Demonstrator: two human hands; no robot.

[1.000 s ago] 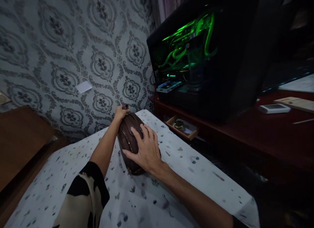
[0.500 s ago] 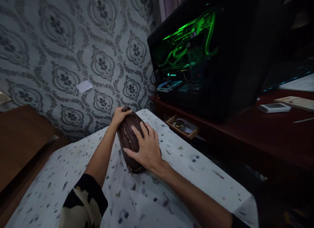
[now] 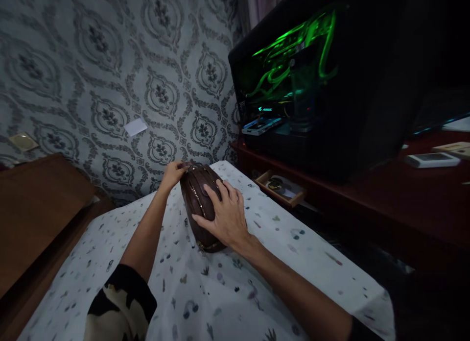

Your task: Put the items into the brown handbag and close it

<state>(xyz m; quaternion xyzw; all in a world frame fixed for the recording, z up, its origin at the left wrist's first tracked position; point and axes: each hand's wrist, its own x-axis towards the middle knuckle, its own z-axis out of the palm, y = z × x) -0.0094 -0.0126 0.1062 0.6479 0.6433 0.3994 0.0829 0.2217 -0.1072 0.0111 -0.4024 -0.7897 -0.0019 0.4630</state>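
Note:
A dark brown zippered bag [image 3: 191,204] stands on the patterned white sheet, its metal zipper lines running lengthwise along the upper side. My left hand [image 3: 173,174] is at the bag's far end, thumb and fingertips closed in a pinch on what looks like a small zipper pull [image 3: 189,168]. Most of that pull is hidden by the fingertips. Across the bag's near right side lies my right hand [image 3: 227,213], fingers spread and pressing on the leather-like surface.
The sheet [image 3: 312,267] covers the surface under the bag. To the right, a small open drawer [image 3: 297,199] juts from a dark red desk [image 3: 382,204] bearing a green-lit computer case [image 3: 367,96]. A brown wooden board [image 3: 40,208] is at left, before the patterned wall [image 3: 121,52].
My left hand has gone from resting over the bag's far end to a fingertip pinch there. My right hand keeps its place on the bag. The whole view has shifted slightly.

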